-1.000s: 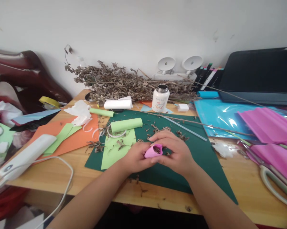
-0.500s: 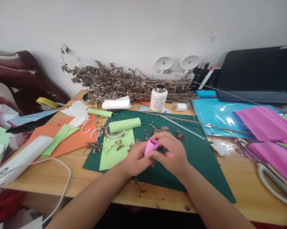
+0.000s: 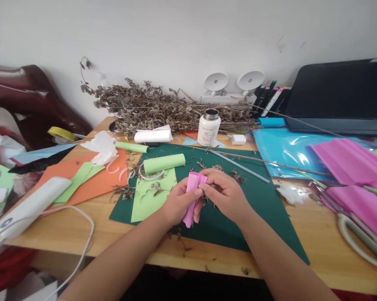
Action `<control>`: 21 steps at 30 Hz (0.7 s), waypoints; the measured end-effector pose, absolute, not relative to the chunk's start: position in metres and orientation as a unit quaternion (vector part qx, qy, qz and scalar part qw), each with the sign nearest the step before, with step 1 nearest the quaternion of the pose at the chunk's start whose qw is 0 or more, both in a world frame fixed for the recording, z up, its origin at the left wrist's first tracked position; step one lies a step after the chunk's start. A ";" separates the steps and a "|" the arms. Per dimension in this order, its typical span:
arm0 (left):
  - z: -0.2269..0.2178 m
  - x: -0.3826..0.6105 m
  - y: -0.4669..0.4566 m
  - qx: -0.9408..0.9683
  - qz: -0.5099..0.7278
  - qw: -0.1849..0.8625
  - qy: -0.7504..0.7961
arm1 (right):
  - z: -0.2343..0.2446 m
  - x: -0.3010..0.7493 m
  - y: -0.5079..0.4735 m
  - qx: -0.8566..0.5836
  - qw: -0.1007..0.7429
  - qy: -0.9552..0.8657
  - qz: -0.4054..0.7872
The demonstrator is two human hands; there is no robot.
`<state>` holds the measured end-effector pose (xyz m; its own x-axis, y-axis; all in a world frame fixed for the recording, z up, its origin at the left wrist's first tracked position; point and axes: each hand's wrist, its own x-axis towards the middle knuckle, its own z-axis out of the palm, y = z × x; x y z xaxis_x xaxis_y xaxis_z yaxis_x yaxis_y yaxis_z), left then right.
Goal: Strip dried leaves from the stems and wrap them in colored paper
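Note:
A pink piece of crepe paper (image 3: 193, 186), folded or rolled into a narrow strip, is held between my hands over the green cutting mat (image 3: 263, 221). My left hand (image 3: 179, 202) wraps round its lower part, with the thumb laid across the front. At its upper right edge, my right hand (image 3: 225, 193) pinches the paper between thumb and fingers. Just left of my hands lie a light green paper sheet (image 3: 141, 209) and a green paper roll (image 3: 165, 164). Dried leaf bits are scattered on the mat, partly behind my right hand.
A white bottle without a lid (image 3: 209, 129) stands before a heap of dried plants (image 3: 150, 104). Pink crepe paper (image 3: 348, 163) and scissors (image 3: 348, 225) lie at right. Orange paper (image 3: 103, 184) and a white corded device (image 3: 34, 205) are at left. A long stem (image 3: 270, 162) crosses the mat.
The pink paper has turned from showing its open end to standing lengthwise, its lower end now visible below my left hand. My right hand has shifted to its upper edge.

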<state>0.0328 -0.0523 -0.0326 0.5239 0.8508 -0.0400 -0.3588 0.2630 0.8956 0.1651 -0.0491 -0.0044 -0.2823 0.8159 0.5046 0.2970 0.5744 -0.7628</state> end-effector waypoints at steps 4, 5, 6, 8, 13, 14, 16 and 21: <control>-0.031 0.033 -0.052 0.452 0.393 0.742 0.301 | -0.004 0.165 -0.049 -0.369 0.473 -0.745 0.293; -0.031 0.033 -0.052 0.452 0.389 0.743 0.304 | -0.004 0.165 -0.049 -0.368 0.476 -0.742 0.297; -0.030 0.033 -0.052 0.453 0.388 0.742 0.308 | -0.005 0.165 -0.049 -0.370 0.479 -0.738 0.297; -0.030 0.034 -0.052 0.457 0.392 0.731 0.321 | -0.006 0.165 -0.049 -0.379 0.484 -0.731 0.295; -0.027 0.038 -0.052 0.456 0.421 0.678 0.394 | -0.012 0.163 -0.047 -0.411 0.488 -0.713 0.290; -0.026 0.039 -0.052 0.456 0.425 0.668 0.407 | -0.012 0.163 -0.046 -0.419 0.487 -0.710 0.288; -0.025 0.040 -0.053 0.459 0.429 0.651 0.426 | -0.013 0.162 -0.046 -0.430 0.485 -0.707 0.284; -0.025 0.039 -0.052 0.465 0.424 0.649 0.428 | -0.012 0.160 -0.046 -0.431 0.481 -0.708 0.285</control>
<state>0.0386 -0.0520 -0.0250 0.2749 0.9481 -0.1599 -0.1521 0.2071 0.9664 0.1604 -0.0456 -0.0123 -0.1657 0.8844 0.4362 0.3352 0.4665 -0.8185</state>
